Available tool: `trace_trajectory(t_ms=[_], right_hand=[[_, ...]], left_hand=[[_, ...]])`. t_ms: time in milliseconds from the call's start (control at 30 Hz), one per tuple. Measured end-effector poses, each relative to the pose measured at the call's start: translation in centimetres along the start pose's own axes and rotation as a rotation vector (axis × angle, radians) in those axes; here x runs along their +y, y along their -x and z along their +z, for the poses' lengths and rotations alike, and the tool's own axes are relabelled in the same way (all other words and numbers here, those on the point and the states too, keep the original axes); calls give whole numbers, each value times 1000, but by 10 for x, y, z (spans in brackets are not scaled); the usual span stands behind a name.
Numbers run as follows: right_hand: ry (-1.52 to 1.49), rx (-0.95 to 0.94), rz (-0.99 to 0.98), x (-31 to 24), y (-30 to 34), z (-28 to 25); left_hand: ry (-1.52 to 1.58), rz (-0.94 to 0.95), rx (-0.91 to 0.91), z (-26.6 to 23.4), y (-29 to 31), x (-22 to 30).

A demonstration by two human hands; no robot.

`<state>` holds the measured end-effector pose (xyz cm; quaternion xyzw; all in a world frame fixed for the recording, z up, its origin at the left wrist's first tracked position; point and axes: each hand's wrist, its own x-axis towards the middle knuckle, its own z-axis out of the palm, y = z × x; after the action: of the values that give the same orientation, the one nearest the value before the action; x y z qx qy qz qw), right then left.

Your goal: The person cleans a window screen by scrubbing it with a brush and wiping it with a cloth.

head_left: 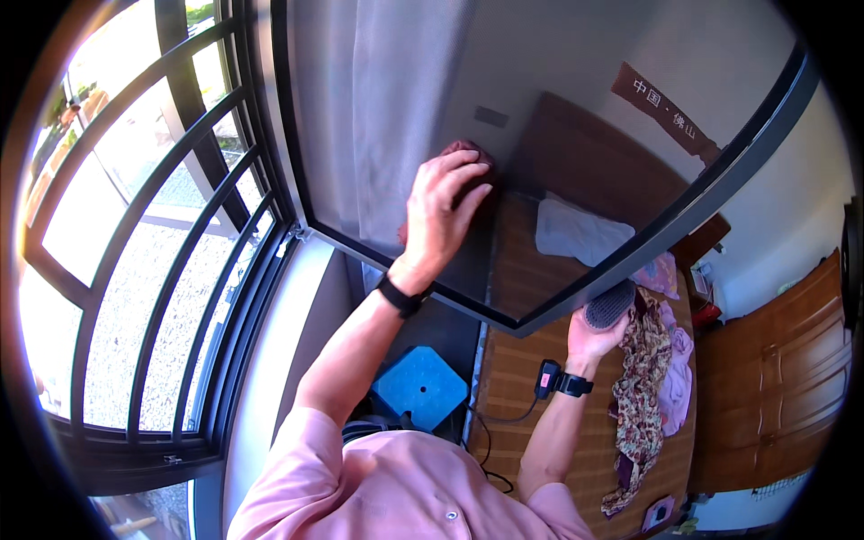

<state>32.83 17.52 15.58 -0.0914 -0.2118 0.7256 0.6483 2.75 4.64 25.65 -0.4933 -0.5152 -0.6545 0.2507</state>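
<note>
My left hand [438,211] presses a dark red cloth [468,151] against the glass pane [558,63] of an open, dark-framed window sash. Its fingers are curled over the cloth, which partly hides behind them. Just outside the sash's lower right corner, my right hand [589,337] holds an oval, dark grey thing [609,306] with a dotted surface, like a brush head. Its fingers are mostly hidden behind that thing. The sash frame [666,229] runs right beside it.
Dark window bars [135,207] stand to the left, above a white sill [279,333]. Below lies a blue stool top [421,389]. At the right is a bed [531,432] with a patterned cloth [639,405], near a wooden cabinet [774,378]. A cable [513,419] hangs by my right wrist.
</note>
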Motion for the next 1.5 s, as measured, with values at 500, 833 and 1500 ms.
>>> trace_trajectory(t_ms=[500, 833, 1500], right_hand=[[18, 46, -83, 11, 12, -7], [-42, -57, -21, 9, 13, -12], [-142, -123, -18, 11, 18, -2]], left_hand=[[10, -10, 6, 2, 87, 25], [57, 55, -117, 44, 92, -6], [6, -137, -605, 36, 184, -18]])
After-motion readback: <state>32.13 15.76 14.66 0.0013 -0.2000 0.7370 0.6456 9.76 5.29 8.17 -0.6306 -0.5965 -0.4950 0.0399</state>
